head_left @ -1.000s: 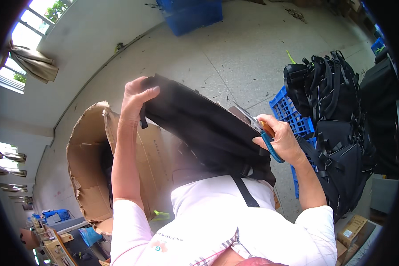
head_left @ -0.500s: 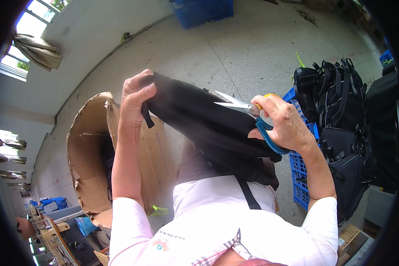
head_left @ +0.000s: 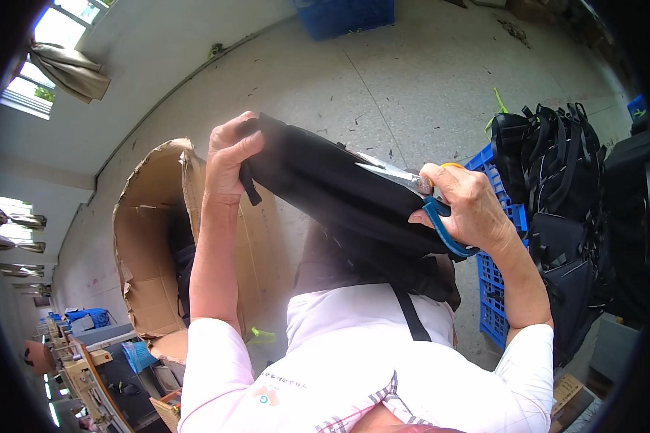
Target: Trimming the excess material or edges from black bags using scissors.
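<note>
A black fabric bag [head_left: 325, 184] with dangling straps stretches in front of my body. At its far left corner my left hand [head_left: 231, 155] is closed, thumb on top, gripping the edge beside a short hanging strap. My right hand [head_left: 473, 206] holds scissors [head_left: 432, 189] with blue and yellow handles. Their silver blades point left along the bag's far edge, slightly parted. Whether a thread or fabric lies between the blades is too small to tell. A longer black strap [head_left: 412, 314] falls from the bag across my white shirt.
An open cardboard box [head_left: 148, 267] with something dark inside stands left. Right of me, several black backpacks [head_left: 567, 187] lie piled on and beside a blue plastic crate [head_left: 492, 289]. A blue bin [head_left: 347, 18] sits far ahead, and scraps dot the grey floor [head_left: 383, 86].
The scissors' blades have come closer together and lie nearer the bag's far edge. My left hand keeps its grip on the corner. The whole view has shifted slightly.
</note>
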Demonstrator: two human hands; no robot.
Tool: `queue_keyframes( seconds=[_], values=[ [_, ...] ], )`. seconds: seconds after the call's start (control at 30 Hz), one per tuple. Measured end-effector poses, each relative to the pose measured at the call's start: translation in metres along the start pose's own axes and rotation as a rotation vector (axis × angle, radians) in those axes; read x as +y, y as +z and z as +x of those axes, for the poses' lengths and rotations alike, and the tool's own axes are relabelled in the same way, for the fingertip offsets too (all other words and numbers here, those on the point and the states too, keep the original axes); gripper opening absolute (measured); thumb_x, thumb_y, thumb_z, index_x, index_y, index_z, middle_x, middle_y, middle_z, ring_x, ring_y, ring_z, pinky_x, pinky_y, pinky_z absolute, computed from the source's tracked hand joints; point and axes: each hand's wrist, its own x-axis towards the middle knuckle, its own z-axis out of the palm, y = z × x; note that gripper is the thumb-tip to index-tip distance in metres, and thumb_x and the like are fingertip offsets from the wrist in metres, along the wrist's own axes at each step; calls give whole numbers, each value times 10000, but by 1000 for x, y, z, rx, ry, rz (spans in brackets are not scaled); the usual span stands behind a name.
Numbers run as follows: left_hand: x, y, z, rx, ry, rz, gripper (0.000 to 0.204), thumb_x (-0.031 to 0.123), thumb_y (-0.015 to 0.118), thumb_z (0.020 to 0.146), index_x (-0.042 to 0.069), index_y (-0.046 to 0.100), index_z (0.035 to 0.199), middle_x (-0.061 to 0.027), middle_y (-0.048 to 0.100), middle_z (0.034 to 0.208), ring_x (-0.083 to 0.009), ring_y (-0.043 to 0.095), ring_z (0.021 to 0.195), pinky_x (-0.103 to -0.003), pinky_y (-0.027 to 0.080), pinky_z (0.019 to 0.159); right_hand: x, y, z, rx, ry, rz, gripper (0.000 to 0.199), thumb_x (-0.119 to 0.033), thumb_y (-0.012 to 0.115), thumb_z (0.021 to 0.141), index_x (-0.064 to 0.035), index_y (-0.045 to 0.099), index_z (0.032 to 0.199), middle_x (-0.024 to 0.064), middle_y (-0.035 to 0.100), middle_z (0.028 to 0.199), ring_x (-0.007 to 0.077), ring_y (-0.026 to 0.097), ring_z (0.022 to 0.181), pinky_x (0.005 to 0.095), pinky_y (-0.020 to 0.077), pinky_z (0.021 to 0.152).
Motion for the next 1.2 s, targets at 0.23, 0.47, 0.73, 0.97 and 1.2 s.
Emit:
queue_keyframes(
  seconds=[0.23, 0.47, 0.73, 0.97, 1.2],
  values=[
    [0, -8, -3, -51, -46, -19, 101, 75, 692, 733, 28, 620, 787, 11, 524, 766, -85, 508, 694, -201, 400, 634, -2, 3, -1, 60, 44, 119, 477, -386, 757, 651, -37, 536, 889, 77, 514, 631, 171, 481, 494, 285, 410, 483],
    [3, -8, -5, -102, 30, -5, 141, 75, 689, 723, 7, 594, 802, -11, 570, 737, -89, 532, 650, -199, 418, 588, -9, -4, 18, 49, 24, 57, 575, -481, 733, 640, -56, 536, 973, 76, 522, 739, 185, 514, 586, 301, 445, 556],
    [3, -2, -10, -37, 32, 22, 109, 63, 674, 714, 29, 584, 766, 10, 556, 714, -70, 505, 628, -185, 393, 567, -8, -1, 34, -19, -32, 106, 536, -489, 725, 650, -60, 568, 931, 72, 553, 699, 177, 513, 536, 310, 448, 525],
    [4, -4, -15, 5, 18, 41, 86, 64, 655, 717, 47, 571, 725, 20, 546, 690, -59, 489, 615, -188, 372, 549, -13, 0, 37, -55, -61, 41, 529, -486, 720, 660, -39, 584, 908, 73, 541, 617, 163, 509, 508, 282, 426, 492],
    [2, -9, -15, 1, 18, 18, 93, 69, 663, 718, 30, 587, 755, 13, 557, 696, -65, 502, 626, -190, 393, 573, -12, 7, 29, 57, 90, 249, 575, -475, 733, 657, -17, 564, 960, 45, 453, 557, 152, 441, 490, 263, 379, 488]
  ],
)
